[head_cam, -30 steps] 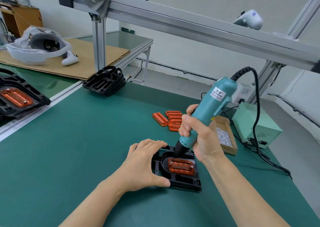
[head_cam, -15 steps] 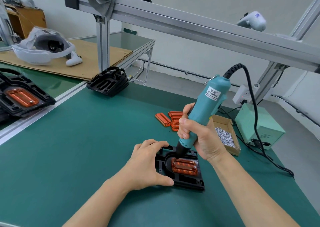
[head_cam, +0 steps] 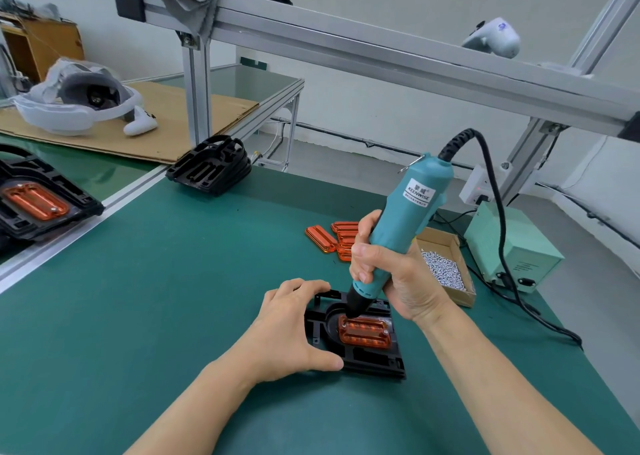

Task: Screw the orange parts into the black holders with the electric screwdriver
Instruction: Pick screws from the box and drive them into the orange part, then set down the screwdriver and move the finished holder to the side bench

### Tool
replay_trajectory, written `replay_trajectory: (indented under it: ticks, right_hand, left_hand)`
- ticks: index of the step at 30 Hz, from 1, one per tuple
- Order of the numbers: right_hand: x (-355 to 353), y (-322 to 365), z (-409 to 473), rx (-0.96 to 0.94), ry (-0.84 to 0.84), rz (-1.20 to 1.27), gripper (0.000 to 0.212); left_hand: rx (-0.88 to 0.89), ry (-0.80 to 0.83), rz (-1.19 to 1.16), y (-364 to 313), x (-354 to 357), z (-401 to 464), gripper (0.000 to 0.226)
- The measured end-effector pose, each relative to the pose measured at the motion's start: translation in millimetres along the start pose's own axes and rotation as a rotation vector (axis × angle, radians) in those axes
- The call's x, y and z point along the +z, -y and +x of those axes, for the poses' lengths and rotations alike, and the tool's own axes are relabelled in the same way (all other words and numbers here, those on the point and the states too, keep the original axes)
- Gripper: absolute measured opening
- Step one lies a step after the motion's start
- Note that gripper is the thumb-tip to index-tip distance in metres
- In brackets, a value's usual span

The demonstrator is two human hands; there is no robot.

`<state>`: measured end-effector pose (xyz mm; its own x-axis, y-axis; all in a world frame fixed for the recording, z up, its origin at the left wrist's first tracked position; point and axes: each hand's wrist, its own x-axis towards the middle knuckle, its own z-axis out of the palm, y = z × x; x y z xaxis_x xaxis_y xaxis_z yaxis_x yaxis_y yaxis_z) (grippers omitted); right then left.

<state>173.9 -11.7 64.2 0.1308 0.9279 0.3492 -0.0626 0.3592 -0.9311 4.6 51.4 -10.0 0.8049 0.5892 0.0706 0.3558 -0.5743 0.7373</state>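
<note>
Green matting covers the tabletop (head_cam: 145, 298) in front of me. Nearest, my left hand (head_cam: 287, 330) grips the left edge of a black holder (head_cam: 360, 354), fingers curled over its far corner and thumb along its near side. An orange part (head_cam: 365, 333) sits seated in that holder. My right hand (head_cam: 391, 274) is wrapped round the teal electric screwdriver (head_cam: 398, 232), whose black nose is planted on the part's far left corner, the tool leaning to the right. Just beyond lie a cluster of loose orange parts (head_cam: 332, 239) and, to the right, a cardboard box of screws (head_cam: 445, 267), with a pale green power unit (head_cam: 509, 246) beside it. Farther back a stack of black holders (head_cam: 211, 167) rests near the tabletop's edge. At far left I see an assembled holder with its orange part (head_cam: 34, 200).
</note>
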Motion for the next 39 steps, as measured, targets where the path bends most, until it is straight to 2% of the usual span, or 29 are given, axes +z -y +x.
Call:
replay_trajectory:
  ticks: [5,12,18,22,25,28,35,39]
  right_hand:
    - [2,1,-1,-0.011,-0.046,0.016,0.017]
    - [-15,20,-6,-0.072,-0.359,0.181,0.017]
    - [-51,42,-20,-0.089,-0.498,-0.060,0.016]
    - [-80,53,-38,-0.037,-0.723,-0.220,0.023]
    - [-103,59,-59,0.120,-0.913,-0.331,0.026]
    - [-120,58,-82,0.366,-0.966,-0.405,0.028]
    - [-133,48,-111,0.701,-0.878,-0.630,0.043]
    - [-135,41,-117,0.867,-0.763,-0.979,0.043]
  left_hand:
    - [-0.005,-0.004,-0.011,1,1,0,0.096]
    - [-0.005,-0.011,-0.030,3,1,0,0.094]
    - [-0.002,-0.023,-0.023,3,2,0,0.098]
    - [-0.001,-0.037,-0.006,4,3,-3,0.097]
    - [0.003,-0.042,-0.001,4,3,-3,0.095]
    - [0.004,-0.048,-0.006,3,3,-3,0.094]
    - [0.018,-0.075,0.001,3,5,-1,0.092]
    - [0.014,-0.096,-0.006,3,5,1,0.091]
